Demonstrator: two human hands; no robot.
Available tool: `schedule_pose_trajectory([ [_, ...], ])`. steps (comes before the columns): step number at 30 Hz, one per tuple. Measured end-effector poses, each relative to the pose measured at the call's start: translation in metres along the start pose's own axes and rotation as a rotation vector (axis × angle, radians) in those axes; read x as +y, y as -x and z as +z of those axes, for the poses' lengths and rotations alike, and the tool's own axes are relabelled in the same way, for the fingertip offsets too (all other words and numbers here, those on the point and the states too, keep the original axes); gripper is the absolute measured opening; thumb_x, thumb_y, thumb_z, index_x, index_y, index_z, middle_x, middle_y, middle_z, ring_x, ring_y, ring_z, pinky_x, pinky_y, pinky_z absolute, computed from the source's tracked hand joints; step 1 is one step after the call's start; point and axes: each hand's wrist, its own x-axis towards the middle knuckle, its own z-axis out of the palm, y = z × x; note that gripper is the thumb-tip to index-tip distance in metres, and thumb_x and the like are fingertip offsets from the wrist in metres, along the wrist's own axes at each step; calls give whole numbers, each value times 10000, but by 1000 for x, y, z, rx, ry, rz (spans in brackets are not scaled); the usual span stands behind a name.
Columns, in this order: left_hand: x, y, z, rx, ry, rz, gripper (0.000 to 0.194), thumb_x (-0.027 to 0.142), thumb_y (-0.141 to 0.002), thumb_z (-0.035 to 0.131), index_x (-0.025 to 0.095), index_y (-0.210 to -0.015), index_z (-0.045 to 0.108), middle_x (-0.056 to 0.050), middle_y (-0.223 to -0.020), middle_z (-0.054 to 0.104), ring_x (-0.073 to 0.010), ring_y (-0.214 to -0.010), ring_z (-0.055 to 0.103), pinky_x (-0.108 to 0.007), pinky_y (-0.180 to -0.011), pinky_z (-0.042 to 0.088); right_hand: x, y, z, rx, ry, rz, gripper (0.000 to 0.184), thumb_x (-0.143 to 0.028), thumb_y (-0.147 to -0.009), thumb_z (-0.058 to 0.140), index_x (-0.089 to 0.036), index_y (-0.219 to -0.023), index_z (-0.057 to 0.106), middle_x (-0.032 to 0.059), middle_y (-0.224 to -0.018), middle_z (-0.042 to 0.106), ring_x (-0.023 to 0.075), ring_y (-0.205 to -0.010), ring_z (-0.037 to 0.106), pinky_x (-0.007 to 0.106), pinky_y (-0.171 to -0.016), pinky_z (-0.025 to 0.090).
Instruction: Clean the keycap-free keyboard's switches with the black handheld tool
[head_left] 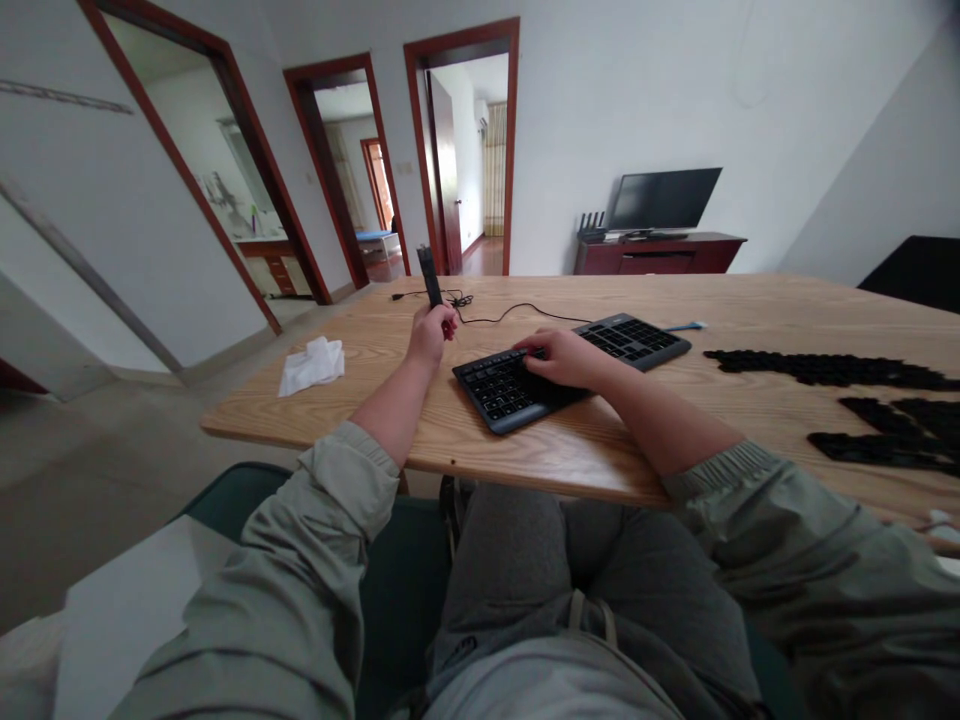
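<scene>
My left hand (431,332) is closed around a flat black bar (428,272), held upright above the table to the left of the keyboard; its exact kind is unclear. A black keyboard (517,395) lies at a slant in front of me, with a grid of dark square key places. Over its middle is my right hand (564,357), fingers curled and bunched at the upper rows of keys. Whatever is between those fingertips is hidden or too small to name. The keyboard's cable (525,306) runs left behind it to a coiled bundle.
Crumpled white tissue (313,366) lies on the wooden table (390,430) at left. A thin blue tool (686,326) rests behind the keyboard's right end. Rows of small black pieces, probably keycaps (825,368), spread across the right side. A television (664,200) stands beyond.
</scene>
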Motion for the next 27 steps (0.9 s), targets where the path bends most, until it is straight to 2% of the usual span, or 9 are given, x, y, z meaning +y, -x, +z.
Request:
schedule_pose_trajectory([
  [3, 0, 0, 0, 3, -33, 3, 54, 207, -628, 528, 168, -595, 511, 24, -541, 511, -72, -457, 435, -198, -426, 317, -12, 0, 1, -51, 83, -11, 290, -281, -841, 581, -203, -1080, 726, 76, -1009, 723, 210, -864, 649, 306, -812, 469],
  [5, 2, 1, 1, 4, -47, 6, 53, 208, -621, 529, 168, -593, 509, 23, -537, 509, -72, -455, 433, -199, -424, 313, -18, 2, -3, -37, 152, 11, 266, -272, -823, 587, -198, -1048, 708, 72, -952, 721, 209, -820, 638, 303, -754, 458],
  [9, 5, 2, 2, 3, -63, 15, 62, 215, -612, 540, 164, -593, 511, 20, -528, 508, -72, -454, 431, -196, -425, 309, -12, 24, -32, 14, 276, 72, 247, -272, -779, 608, -211, -1005, 685, 49, -862, 705, 197, -726, 604, 290, -649, 412],
  [12, 7, 2, 3, 3, -78, 19, 59, 220, -611, 548, 166, -614, 525, 16, -533, 516, -80, -467, 439, -197, -425, 315, 18, 57, -73, 0, 369, 209, 266, -302, -777, 637, -227, -1026, 694, 39, -823, 694, 189, -680, 588, 293, -641, 399],
  [14, 7, 2, 3, 1, -91, 25, 60, 222, -611, 551, 167, -622, 533, 13, -536, 521, -86, -474, 444, -199, -426, 320, 48, 88, -104, -5, 382, 413, 300, -318, -788, 660, -229, -1071, 702, 40, -792, 688, 181, -659, 585, 295, -652, 402],
  [17, 6, 2, 3, -24, -117, 25, 66, 223, -610, 550, 166, -595, 522, 11, -526, 511, -84, -465, 432, -201, -426, 318, 98, 136, -147, -80, 361, 758, 302, -398, -869, 608, -229, -1097, 713, 46, -698, 671, 170, -574, 553, 314, -630, 392],
  [19, 6, 2, 4, -41, -134, 20, 73, 222, -605, 551, 166, -581, 511, 13, -518, 502, -83, -456, 422, -204, -423, 312, 128, 165, -167, -116, 355, 849, 283, -382, -867, 632, -212, -1068, 734, 69, -746, 691, 172, -626, 574, 312, -667, 403],
  [23, 8, 4, 5, -56, -175, 11, 68, 216, -600, 555, 167, -589, 510, 14, -519, 498, -85, -466, 427, -203, -434, 317, 170, 198, -180, -139, 343, 883, 191, -289, -828, 677, -188, -962, 769, 91, -866, 731, 182, -718, 594, 305, -721, 416],
  [27, 9, 5, 4, -59, -203, 9, 58, 212, -597, 551, 167, -609, 517, 13, -528, 502, -85, -474, 428, -202, -443, 322, 187, 202, -172, -164, 329, 891, 167, -240, -806, 664, -165, -911, 769, 117, -930, 738, 223, -822, 627, 319, -809, 434],
])
